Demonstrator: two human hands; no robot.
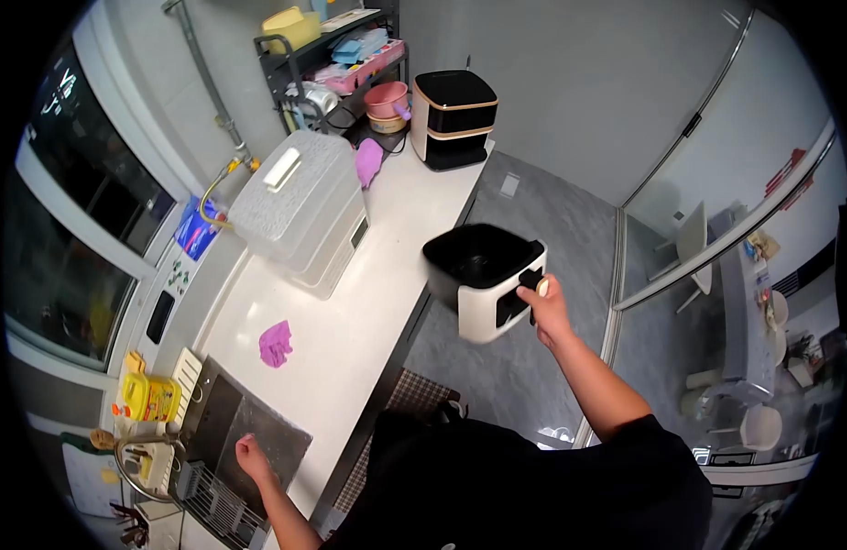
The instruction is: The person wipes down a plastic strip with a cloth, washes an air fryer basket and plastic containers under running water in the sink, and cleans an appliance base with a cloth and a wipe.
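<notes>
My right hand (549,307) is closed around the handle of an air fryer basket (474,266), white at the front with a black inside. The basket hangs above the floor, just off the counter's edge, its open top facing up; I see nothing in it but the dark bottom. The air fryer body (455,119), black and cream with gold trim, stands at the far end of the counter with its lower front open. Over the sink (286,435), my left hand (251,454) is curled closed with nothing showing in it.
On the white counter (350,335) lie a crumpled purple cloth (276,344) and a large clear lidded box (300,215). A second purple cloth (369,163) is behind the box. A dark shelf rack (290,69) stands at the back, and a glass door (716,275) is at right.
</notes>
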